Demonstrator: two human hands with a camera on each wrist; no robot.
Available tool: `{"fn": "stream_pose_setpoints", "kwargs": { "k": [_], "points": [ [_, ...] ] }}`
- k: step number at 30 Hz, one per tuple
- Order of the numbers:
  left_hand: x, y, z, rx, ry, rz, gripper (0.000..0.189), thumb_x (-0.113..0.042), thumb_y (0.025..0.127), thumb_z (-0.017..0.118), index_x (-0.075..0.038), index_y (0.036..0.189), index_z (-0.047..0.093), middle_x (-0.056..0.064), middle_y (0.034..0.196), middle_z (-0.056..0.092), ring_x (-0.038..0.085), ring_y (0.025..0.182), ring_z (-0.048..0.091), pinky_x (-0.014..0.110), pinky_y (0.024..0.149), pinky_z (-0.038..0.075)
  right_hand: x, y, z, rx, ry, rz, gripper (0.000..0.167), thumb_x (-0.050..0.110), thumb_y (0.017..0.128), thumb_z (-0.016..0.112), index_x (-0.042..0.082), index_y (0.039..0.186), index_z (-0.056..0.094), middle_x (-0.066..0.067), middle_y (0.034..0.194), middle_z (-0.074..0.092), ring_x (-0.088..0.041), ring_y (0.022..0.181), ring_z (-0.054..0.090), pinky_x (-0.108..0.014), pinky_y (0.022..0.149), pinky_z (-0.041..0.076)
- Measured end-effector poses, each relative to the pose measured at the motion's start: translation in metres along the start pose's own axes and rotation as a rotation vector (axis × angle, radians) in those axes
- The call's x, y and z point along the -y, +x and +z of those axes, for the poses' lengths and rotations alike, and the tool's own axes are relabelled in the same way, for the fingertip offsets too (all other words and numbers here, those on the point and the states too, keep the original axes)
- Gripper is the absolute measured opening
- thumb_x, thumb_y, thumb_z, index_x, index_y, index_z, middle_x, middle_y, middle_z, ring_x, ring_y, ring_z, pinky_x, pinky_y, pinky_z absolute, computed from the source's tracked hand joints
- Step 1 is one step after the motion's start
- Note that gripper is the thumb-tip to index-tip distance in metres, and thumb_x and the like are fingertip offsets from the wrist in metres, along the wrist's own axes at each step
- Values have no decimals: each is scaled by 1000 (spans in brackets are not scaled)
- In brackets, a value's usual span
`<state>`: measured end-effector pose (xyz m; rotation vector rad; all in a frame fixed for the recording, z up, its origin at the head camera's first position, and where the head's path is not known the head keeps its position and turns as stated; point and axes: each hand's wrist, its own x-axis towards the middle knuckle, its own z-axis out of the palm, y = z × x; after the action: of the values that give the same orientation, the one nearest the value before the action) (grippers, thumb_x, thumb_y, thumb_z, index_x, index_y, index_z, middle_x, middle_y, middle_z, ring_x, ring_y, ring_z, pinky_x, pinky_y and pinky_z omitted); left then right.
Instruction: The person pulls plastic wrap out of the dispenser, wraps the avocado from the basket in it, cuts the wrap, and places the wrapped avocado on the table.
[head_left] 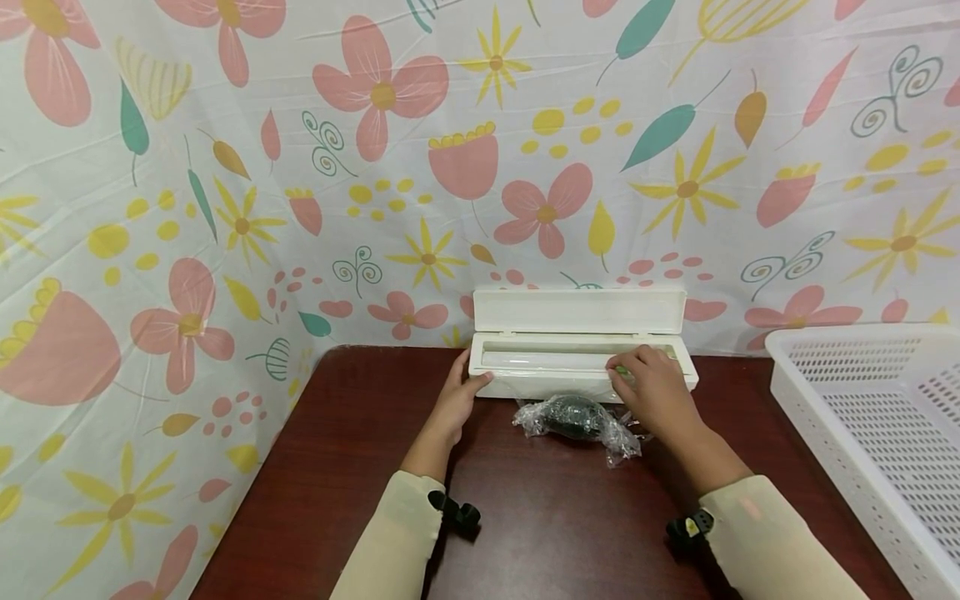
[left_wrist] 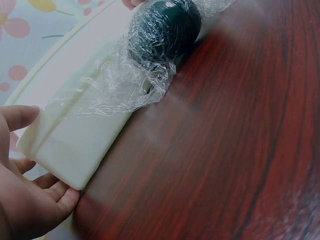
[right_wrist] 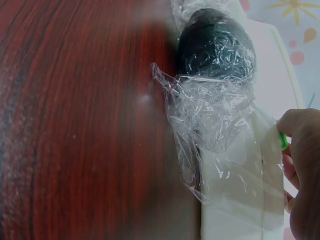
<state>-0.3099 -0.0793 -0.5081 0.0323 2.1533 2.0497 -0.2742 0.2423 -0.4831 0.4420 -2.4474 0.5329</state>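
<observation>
A white cling film dispenser [head_left: 551, 385] sits near the table's back edge, its lid [head_left: 577, 312] raised and a pale roll [head_left: 543, 360] inside. My left hand [head_left: 453, 404] grips its left end, thumb on the front top edge and fingers around the corner. At the right part of the front rim, my right hand [head_left: 658, 390] pinches a small green slide cutter [right_wrist: 283, 141], mostly hidden by the fingers. A dark green oval item [head_left: 573, 416], avocado-like, lies wrapped in crinkled film before the dispenser. Clear film [right_wrist: 215, 112] runs from the wrapping up to the dispenser's rim.
A white perforated plastic basket [head_left: 813, 417] stands at the right. The dark red wooden table [head_left: 555, 517] extends towards me. A flower-printed cloth [head_left: 450, 192] hangs close behind the dispenser and along the left side.
</observation>
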Motion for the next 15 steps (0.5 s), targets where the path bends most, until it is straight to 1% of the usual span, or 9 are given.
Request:
{"fn": "stream_pose_setpoints", "kwargs": {
  "k": [6, 15],
  "points": [
    [1, -2, 1, -6, -1, 11, 74, -39, 97, 65, -35, 159, 26, 5, 170, 15, 37, 156, 16, 66, 122, 15, -1, -1, -2, 21, -4, 14, 8, 14, 93, 70, 11, 99, 74, -11, 96, 63, -36, 93, 57, -58, 80, 43],
    [2, -1, 1, -15, -5, 16, 74, -40, 96, 66, -35, 159, 28, 4, 169, 19, 36, 155, 18, 65, 122, 16, -3, -3, -3, 7, -4, 14, 7, 14, 93, 71, 12, 99, 74, -11, 96, 63, -34, 90, 56, -57, 78, 41]
  ]
}}
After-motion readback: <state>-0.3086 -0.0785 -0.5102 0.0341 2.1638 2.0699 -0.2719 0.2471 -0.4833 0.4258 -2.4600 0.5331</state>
